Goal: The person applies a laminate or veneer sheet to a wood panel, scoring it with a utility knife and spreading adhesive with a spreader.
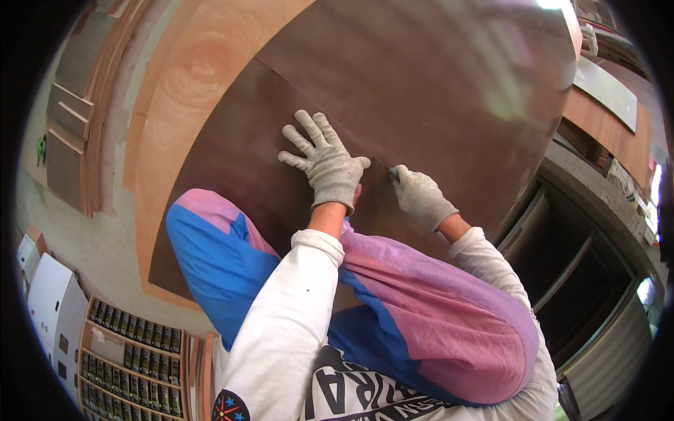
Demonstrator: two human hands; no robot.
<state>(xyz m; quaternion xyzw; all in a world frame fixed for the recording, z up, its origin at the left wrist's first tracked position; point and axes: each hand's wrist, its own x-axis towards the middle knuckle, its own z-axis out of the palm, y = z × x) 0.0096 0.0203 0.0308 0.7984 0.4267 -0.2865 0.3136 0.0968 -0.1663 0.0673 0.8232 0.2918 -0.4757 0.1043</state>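
Note:
A large dark brown sheet (435,91) with a smooth, slightly shiny face lies under me. A thin straight line runs across it from the far left edge down to my right hand. My left hand (326,161), in a whitish knit glove, lies flat on the sheet beside this line with its fingers spread. In the same kind of glove, my right hand (421,196) is closed round a utility knife (394,172). Only the front of the knife shows; its thin tip meets the line, and the glove hides the handle.
My bent legs in blue and pink trousers (435,302) rest on the sheet. Pale plywood (196,67) sticks out beneath its left edge. Boards (91,140) stand at the far left, a rack of small dark boxes (133,351) at lower left. A dark open frame (576,274) is at right.

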